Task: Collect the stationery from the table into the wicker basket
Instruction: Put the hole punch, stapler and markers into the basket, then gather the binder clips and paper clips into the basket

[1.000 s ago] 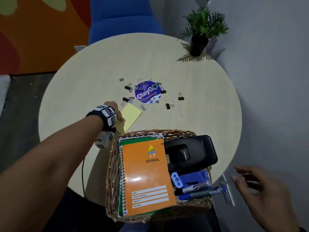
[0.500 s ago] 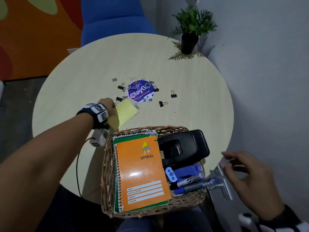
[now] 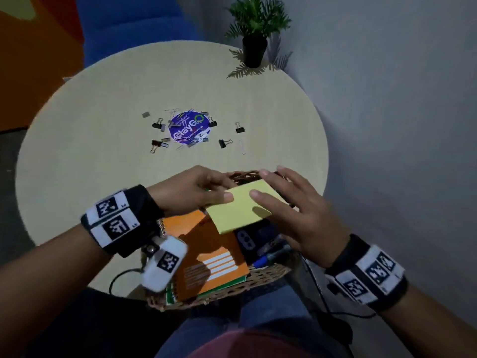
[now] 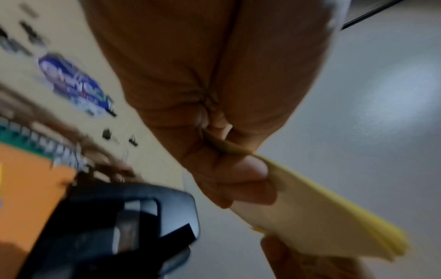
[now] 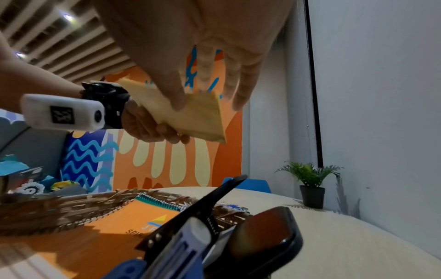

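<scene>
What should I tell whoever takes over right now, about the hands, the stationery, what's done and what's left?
Left hand pinches the yellow sticky pad above the wicker basket; right hand rests open fingers on it.
Done: orange notebook, black hole punch and markers are in the basket.
Left: drop the pad in, then gather the binder clips, paper clips and round purple lid from the table.
</scene>
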Motion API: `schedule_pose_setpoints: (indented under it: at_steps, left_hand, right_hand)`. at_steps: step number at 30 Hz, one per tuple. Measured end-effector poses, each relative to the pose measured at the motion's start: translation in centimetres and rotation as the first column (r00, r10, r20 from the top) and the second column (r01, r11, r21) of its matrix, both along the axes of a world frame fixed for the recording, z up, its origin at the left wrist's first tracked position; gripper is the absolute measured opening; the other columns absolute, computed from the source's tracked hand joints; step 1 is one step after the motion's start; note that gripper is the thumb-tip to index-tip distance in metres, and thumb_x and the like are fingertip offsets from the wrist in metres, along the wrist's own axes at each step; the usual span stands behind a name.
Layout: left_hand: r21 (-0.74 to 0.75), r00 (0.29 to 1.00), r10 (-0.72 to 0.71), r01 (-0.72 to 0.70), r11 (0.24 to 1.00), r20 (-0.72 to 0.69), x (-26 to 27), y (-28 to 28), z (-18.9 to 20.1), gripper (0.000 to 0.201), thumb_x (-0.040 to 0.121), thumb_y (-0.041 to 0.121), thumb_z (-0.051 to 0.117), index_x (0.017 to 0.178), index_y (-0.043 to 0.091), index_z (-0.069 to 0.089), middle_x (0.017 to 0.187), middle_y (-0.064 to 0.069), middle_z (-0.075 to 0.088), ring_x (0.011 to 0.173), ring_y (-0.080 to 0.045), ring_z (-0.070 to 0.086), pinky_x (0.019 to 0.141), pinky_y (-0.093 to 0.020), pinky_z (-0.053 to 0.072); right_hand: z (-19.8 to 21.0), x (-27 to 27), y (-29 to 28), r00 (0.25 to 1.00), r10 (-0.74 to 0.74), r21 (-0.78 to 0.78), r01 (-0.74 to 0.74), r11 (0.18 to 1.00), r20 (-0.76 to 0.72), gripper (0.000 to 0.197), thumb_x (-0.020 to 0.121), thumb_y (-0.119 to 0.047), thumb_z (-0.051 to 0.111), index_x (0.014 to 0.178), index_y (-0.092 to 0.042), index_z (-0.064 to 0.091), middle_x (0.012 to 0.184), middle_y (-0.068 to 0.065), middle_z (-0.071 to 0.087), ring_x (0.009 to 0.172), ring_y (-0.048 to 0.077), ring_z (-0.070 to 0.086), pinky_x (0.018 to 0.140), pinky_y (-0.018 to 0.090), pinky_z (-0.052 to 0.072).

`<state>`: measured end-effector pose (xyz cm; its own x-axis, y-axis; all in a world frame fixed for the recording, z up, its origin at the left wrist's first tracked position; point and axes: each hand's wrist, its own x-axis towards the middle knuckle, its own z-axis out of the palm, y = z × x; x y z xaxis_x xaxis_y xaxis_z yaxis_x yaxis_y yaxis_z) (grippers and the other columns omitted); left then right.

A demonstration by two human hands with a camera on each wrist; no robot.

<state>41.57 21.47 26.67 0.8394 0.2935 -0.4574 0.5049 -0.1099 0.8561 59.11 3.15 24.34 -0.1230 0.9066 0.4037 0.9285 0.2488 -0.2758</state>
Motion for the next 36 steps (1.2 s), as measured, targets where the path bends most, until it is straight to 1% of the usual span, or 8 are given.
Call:
schedule_pose_setpoints:
  at_steps: [3,6,11,15,22,25,29,36]
  left_hand:
    - [-0.081,0.998,-0.063,0.062,0.995,-0.002,0.5,-1.4,-1.0,0.027,0.093,0.020,0.057,0.116,0.010,0.065,0.098,-0.013,0.071,0.083,-0.012,0.065,0.078,-0.035,0.053]
    - [0.046,0.997,0.060,-0.058,0.997,-0.045,0.2,0.6,-2.0,0.028,0.094,0.021,0.053,0.120,0.012,0.061,0.099,-0.005,0.071,0.073,-0.009,0.068,0.072,-0.032,0.058]
    - [0.502,0.947,0.292,-0.190,0.844,-0.132,-2.2,9.1,-4.9,0.024,0.093,0.022,0.057,0.113,0.012,0.064,0.092,-0.006,0.070,0.083,-0.022,0.068,0.076,-0.033,0.052]
    - [0.706,0.880,0.416,-0.144,0.693,-0.230,-3.8,14.5,-6.9,0.025,0.092,0.020,0.058,0.113,0.011,0.066,0.103,-0.011,0.072,0.096,-0.028,0.065,0.088,-0.034,0.048]
    - [0.758,0.822,0.464,-0.062,0.649,-0.330,-2.5,19.9,-10.2,0.029,0.083,0.013,0.065,0.113,0.010,0.067,0.113,-0.016,0.068,0.106,-0.034,0.061,0.089,-0.037,0.050]
    - [0.759,0.799,0.491,-0.068,0.648,-0.347,-1.9,21.5,-11.5,0.035,0.083,0.019,0.066,0.117,0.009,0.064,0.119,-0.017,0.064,0.110,-0.035,0.058,0.091,-0.039,0.050]
    - [0.759,0.769,0.527,-0.085,0.645,-0.361,-1.3,22.5,-13.3,0.042,0.077,0.033,0.075,0.109,0.008,0.065,0.111,-0.018,0.066,0.104,-0.036,0.060,0.084,-0.039,0.050]
    - [0.721,0.772,0.533,-0.144,0.678,-0.347,-0.8,23.0,-14.4,0.027,0.077,0.018,0.074,0.101,0.007,0.068,0.108,-0.017,0.069,0.104,-0.036,0.060,0.083,-0.036,0.049]
  right_hand:
    - [0.1,0.6,-1.4,0.997,0.024,0.025,-0.022,0.999,-0.079,0.025,0.093,-0.011,0.050,0.107,-0.005,0.070,0.106,0.012,0.071,0.094,0.028,0.067,0.076,0.039,0.057]
    - [0.7,1.4,-3.5,0.993,0.036,-0.088,-0.046,0.995,-0.110,0.036,0.099,-0.022,0.036,0.103,-0.009,0.069,0.097,0.008,0.072,0.083,0.022,0.067,0.073,0.029,0.055]
    - [-1.1,0.9,-6.3,0.951,0.133,-0.300,-0.046,0.953,0.277,0.023,0.095,-0.027,0.040,0.086,-0.024,0.061,0.080,-0.003,0.066,0.068,0.021,0.063,0.048,0.031,0.050]
    - [-3.6,-1.0,-5.0,0.918,0.150,-0.353,-0.011,0.935,0.368,0.010,0.068,-0.023,0.051,0.074,-0.022,0.060,0.064,0.000,0.061,0.057,0.022,0.059,0.047,0.029,0.046]
    - [-3.3,-2.0,-1.0,0.895,0.194,-0.464,0.016,0.886,0.402,0.035,0.078,-0.018,0.044,0.056,-0.034,0.066,0.047,-0.011,0.055,0.040,0.011,0.055,0.037,0.023,0.044]
    - [1.1,-0.6,3.2,0.935,0.232,-0.456,-0.089,0.885,0.268,0.017,0.074,-0.052,0.056,0.080,-0.041,0.067,0.060,-0.019,0.061,0.047,0.004,0.056,0.043,0.013,0.040]
    - [4.8,3.5,12.1,0.996,0.084,-0.487,-0.069,0.870,0.008,0.034,0.084,-0.044,0.050,0.111,-0.030,0.063,0.094,-0.010,0.068,0.080,0.012,0.067,0.064,0.030,0.057]
    - [-3.9,5.6,27.9,0.930,0.236,-0.761,0.066,0.646,0.281,0.040,0.090,-0.021,0.052,0.130,-0.023,0.051,0.129,0.006,0.054,0.112,0.029,0.057,0.086,0.037,0.046]
